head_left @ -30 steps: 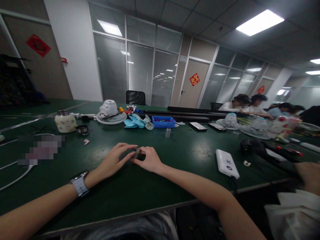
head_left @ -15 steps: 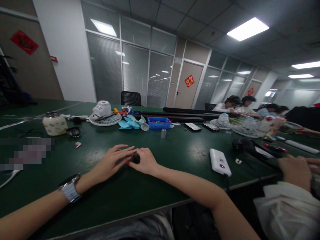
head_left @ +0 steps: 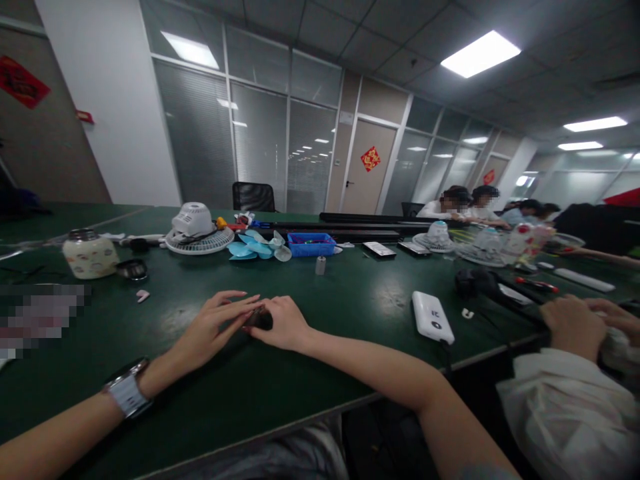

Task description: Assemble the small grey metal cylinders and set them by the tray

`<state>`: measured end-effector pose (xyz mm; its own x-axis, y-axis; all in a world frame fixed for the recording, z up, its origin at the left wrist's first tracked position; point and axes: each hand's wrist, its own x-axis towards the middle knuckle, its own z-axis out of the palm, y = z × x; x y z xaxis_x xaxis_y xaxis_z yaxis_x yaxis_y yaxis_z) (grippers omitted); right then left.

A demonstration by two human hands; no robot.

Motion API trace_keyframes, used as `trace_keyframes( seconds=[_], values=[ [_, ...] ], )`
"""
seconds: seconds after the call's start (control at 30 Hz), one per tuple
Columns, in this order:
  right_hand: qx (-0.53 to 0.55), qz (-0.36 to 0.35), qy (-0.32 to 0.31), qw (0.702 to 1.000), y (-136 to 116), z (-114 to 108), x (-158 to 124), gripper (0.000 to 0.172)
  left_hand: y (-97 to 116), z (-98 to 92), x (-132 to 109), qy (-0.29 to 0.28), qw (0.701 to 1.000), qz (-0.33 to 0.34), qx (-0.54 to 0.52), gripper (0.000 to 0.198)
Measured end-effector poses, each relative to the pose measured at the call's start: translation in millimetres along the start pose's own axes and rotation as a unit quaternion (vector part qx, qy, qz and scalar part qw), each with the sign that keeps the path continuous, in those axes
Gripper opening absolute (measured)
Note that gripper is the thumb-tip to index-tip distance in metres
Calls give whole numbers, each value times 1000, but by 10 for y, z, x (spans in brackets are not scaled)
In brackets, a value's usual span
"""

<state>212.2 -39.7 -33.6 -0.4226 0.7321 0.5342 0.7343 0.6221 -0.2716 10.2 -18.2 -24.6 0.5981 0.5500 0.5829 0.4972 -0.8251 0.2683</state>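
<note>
Both my hands rest together on the green table point(head_left: 310, 373). My left hand point(head_left: 213, 327), with a watch point(head_left: 125, 390) on its wrist, has its fingers pinched against a small dark part point(head_left: 259, 319). My right hand point(head_left: 285, 323) curls round the same part from the right. Most of the part is hidden between the fingers.
A white fan housing point(head_left: 197, 230), blue fan blades point(head_left: 253, 247), a blue tray point(head_left: 311, 244) and a small grey cylinder point(head_left: 321, 265) lie beyond. A jar point(head_left: 90, 255) stands far left, a white power bank point(head_left: 432, 317) to the right. Another person's hands point(head_left: 580, 323) work at right; more people sit further back.
The view has swung so everything slid left in frame. My hands stay together on the dark part, which is now more covered by the fingers. The other person's hands have come into view.
</note>
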Motion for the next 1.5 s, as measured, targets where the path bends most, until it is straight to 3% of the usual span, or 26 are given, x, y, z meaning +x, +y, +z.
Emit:
trace_keyframes(
  seconds=[0.43, 0.73, 0.9, 1.0, 1.17, 1.5],
  values=[
    [-23, -26, 8, 999, -12, -7, -22, 45, 24, -40, -41, 25, 999, -20, -2, 37],
    [-26, -25, -4, 999, -48, -56, -29, 45, 205, -92, -39, 65, 995, -70, -28, 40],
    [-12, -9, 0, 1000, -48, -75, -27, 43, 98, -137, -18, 105, 978, -165, -71, 50],
    [-5, 4, -2, 1000, -41, -78, -25, 46, -55, -124, -14, 67, 970, -213, -97, 59],
    [-10, 17, 1, 1000, -14, -47, -25, 52, -185, -40, -17, -17, 964, -224, -141, 65],
    [-9, 26, -9, 1000, -42, -115, -25, 50, -227, -90, -36, -52, 962, -249, -97, 60]
  ],
)
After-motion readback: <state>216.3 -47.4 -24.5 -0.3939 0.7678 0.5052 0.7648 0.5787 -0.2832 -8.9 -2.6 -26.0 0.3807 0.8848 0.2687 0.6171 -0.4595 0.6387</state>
